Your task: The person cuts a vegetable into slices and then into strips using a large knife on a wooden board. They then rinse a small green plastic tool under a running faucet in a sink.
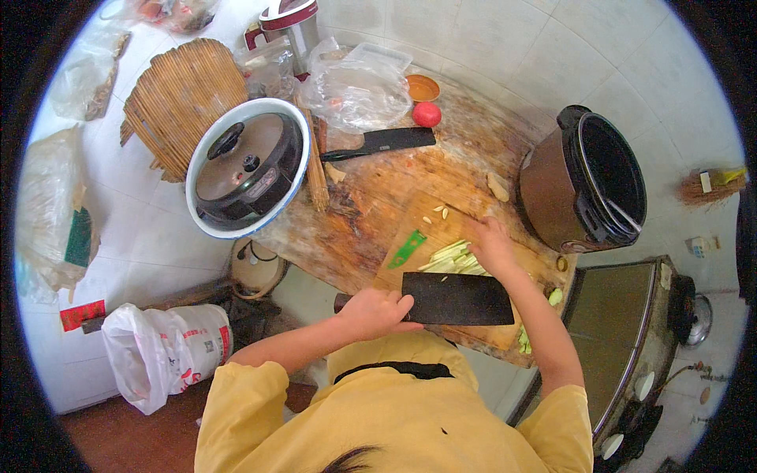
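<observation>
My left hand [372, 314] is closed on the handle of a cleaver. Its broad black blade [459, 299] lies flat over the near edge of a wooden cutting board [410, 211]. Over the board's right part, my right hand [492, 246] reaches forward, fingers apart and apparently holding nothing. Pale green cut vegetable strips [453, 258] lie between that hand and the blade. A few peeled garlic cloves [438, 213] sit farther up the board. Left of the strips is a flat, bright green object [407, 249] whose kind I cannot make out.
A second black cleaver [394, 140] lies at the back, near a red round object [426, 115] and plastic bags [355, 91]. An enamel basin [301, 181] holding a cooker lid stands left. A brown cooker pot [552, 185] stands right. A white bag-lined bin [169, 347] is lower left.
</observation>
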Motion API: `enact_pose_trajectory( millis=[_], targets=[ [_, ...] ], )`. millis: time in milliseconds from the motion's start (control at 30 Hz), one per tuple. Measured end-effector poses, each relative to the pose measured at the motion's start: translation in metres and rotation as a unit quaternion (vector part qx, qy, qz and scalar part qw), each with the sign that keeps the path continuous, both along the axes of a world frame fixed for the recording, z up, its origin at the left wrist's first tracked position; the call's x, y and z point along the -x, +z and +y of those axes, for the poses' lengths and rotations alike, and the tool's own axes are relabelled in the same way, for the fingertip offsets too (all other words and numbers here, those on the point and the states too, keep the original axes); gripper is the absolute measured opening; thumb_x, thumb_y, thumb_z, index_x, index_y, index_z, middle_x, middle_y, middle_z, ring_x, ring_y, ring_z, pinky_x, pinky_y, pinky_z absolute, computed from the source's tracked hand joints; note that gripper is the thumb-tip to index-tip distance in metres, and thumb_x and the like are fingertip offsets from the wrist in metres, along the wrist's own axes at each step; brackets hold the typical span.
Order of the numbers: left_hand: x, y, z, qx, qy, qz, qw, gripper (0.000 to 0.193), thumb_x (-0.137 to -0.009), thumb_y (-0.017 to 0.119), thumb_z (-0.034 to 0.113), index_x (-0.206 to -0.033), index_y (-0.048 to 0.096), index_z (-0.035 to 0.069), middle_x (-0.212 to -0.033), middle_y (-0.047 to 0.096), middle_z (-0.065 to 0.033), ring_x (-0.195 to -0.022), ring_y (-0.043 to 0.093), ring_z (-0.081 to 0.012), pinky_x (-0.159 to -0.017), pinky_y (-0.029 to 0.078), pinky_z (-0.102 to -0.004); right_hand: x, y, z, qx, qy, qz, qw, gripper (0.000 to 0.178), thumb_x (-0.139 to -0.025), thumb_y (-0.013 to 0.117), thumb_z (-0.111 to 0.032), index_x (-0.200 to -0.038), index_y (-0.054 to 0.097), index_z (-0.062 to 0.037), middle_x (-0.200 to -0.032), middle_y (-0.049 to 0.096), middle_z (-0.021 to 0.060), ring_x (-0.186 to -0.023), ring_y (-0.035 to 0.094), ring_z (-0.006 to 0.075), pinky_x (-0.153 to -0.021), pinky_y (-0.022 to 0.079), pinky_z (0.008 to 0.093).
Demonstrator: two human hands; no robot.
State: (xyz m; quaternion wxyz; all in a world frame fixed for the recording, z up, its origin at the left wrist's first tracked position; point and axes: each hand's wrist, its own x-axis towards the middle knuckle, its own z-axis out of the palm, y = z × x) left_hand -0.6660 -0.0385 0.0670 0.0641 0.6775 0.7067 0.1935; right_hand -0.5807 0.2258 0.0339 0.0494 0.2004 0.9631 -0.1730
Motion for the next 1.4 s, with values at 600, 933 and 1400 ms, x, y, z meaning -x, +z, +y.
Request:
enact_pose_trajectory(
  millis=[600, 933, 1400],
  targets=[
    [0.010, -0.004, -0.069, 0.121, 0.077, -0.137, 0.980, 0.045, -0.075, 0.056, 0.050, -0.070, 0.047, 0.006, -0.059, 0.054, -0.0114, -0.054, 0.056, -0.0305, -0.048, 0.045, -0.0381, 0.079, -0.020, -0.060, -0.084, 0.363, -0.006, 0.928, 0.029, -0.066, 0.055, -0.006, -0.096, 0.056, -0.0108, -0.095, 0.053, 0.0065, -0.092, 0.048, 0.0238, -0.079, 0.039, 0.0343],
    [0.013, 0.001, -0.091, 0.087, 0.165, -0.167, 0.968, 0.040, -0.074, 0.061, 0.044, -0.077, 0.054, 0.005, -0.061, 0.056, -0.0105, -0.056, 0.058, -0.0277, -0.048, 0.045, -0.0360, 0.158, -0.047, -0.091, -0.102, 0.377, 0.045, 0.919, 0.030, -0.067, 0.057, -0.010, -0.097, 0.054, -0.0110, -0.091, 0.051, 0.0068, -0.092, 0.049, 0.0248, -0.077, 0.040, 0.0364],
    [0.000, 0.001, -0.060, 0.138, 0.288, -0.266, 0.910, 0.031, -0.078, 0.060, 0.035, -0.086, 0.055, 0.005, -0.068, 0.060, -0.0161, -0.064, 0.059, -0.0331, -0.056, 0.047, -0.0396, 0.015, 0.035, 0.014, 0.216, -0.110, 0.162, 0.956, 0.026, -0.080, 0.057, -0.016, -0.102, 0.058, -0.0017, -0.094, 0.060, 0.0167, -0.087, 0.058, 0.0292, -0.076, 0.046, 0.0333]
  ],
)
